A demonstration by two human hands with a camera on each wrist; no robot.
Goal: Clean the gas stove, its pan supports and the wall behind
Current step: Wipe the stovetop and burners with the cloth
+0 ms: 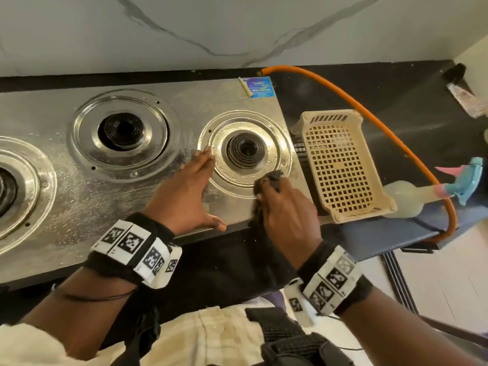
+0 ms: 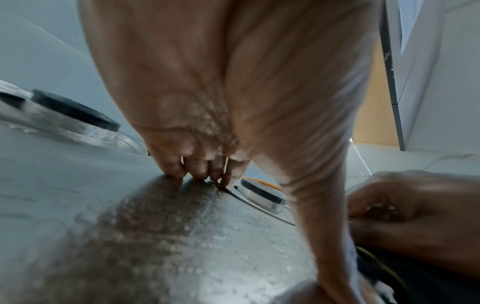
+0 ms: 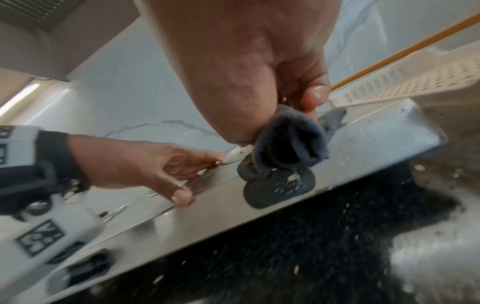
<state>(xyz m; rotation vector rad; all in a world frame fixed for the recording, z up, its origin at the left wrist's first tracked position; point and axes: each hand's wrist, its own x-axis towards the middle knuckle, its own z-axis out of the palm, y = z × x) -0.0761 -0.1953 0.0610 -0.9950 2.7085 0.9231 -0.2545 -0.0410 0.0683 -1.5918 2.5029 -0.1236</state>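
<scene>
The steel gas stove (image 1: 79, 196) lies wet, its burners bare with no pan supports on them. My left hand (image 1: 190, 191) rests flat on the stove top, fingers straight, fingertips (image 2: 179, 172) at the left rim of the right burner ring (image 1: 247, 151). My right hand (image 1: 285, 207) grips a dark cloth (image 3: 288, 139) and presses it on the stove's front right corner, by that ring's near edge. The marbled wall (image 1: 211, 27) rises behind the stove.
A cream perforated basket (image 1: 340, 165) leans on the stove's right edge. An orange gas hose (image 1: 383, 122) arcs over the black counter (image 1: 396, 96). A spray bottle (image 1: 412, 196) lies at the counter's right end. A blue sticker (image 1: 260, 87) sits at the stove's back right corner.
</scene>
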